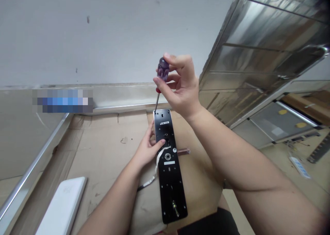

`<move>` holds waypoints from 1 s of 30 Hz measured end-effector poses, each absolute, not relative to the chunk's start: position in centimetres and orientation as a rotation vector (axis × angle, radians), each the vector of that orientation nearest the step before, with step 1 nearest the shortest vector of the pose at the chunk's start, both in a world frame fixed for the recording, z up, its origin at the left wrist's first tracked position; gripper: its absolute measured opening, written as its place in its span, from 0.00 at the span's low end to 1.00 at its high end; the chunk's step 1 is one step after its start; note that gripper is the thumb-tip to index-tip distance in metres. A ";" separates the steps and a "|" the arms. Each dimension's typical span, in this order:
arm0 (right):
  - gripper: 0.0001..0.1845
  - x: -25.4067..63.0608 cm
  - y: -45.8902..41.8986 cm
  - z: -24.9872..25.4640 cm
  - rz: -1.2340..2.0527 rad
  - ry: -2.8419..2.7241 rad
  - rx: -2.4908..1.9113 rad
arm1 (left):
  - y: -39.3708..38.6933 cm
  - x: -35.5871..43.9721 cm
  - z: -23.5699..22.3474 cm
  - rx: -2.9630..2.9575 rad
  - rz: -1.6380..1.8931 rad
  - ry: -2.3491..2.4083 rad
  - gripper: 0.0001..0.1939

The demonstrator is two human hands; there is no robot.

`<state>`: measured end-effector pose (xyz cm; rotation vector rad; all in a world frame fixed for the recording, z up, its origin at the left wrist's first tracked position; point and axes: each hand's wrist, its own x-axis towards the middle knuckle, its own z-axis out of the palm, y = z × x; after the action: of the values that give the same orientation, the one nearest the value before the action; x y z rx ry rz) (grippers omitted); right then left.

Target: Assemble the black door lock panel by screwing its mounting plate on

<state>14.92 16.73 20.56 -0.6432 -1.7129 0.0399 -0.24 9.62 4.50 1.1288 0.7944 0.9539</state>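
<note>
A long black door-lock panel lies flat on cardboard, its back side up, with screw holes and a square spindle hole. My left hand rests on its left edge, thumb pressed on the panel's middle, fingers along the side. My right hand is closed round the purple handle of a screwdriver. The screwdriver stands nearly upright, its tip at the panel's top left corner. A white ribbon cable curls out from under the panel's left side.
A white flat box lies at the lower left on the cardboard. A metal rail runs along the left. A shiny metal door frame leans at the right. A small metal spindle sticks out right of the panel.
</note>
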 end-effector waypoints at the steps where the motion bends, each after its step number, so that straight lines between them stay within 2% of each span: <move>1: 0.23 14.8 16.9 20.5 0.013 -1.692 -0.664 | 9.6 -0.3 4.5 1.130 0.953 0.792 0.50; 5: 0.23 14.7 17.5 20.2 -0.051 -1.590 -0.714 | 9.6 -0.3 4.3 1.124 0.969 0.798 0.51; 10: 0.21 14.7 17.3 20.7 0.017 -1.597 -0.720 | 9.6 -0.2 4.4 1.107 0.961 0.787 0.51; 15: 0.20 14.3 17.1 21.0 0.286 -1.675 -0.553 | 9.5 -0.2 4.5 1.094 0.960 0.792 0.51; 21: 0.25 12.9 18.0 20.9 0.605 -1.489 -0.524 | 9.5 -0.2 4.5 1.103 0.965 0.787 0.51; 25: 0.25 12.0 18.7 21.9 0.798 -1.313 -0.515 | 9.4 -0.2 4.7 1.111 0.953 0.789 0.51; 30: 0.29 12.1 19.2 23.5 0.998 -1.362 -0.528 | 9.4 -0.2 4.8 1.104 0.935 0.795 0.52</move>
<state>12.09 19.19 23.53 -0.5276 -1.3623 0.9977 -0.19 9.39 4.80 1.1036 0.7951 0.9355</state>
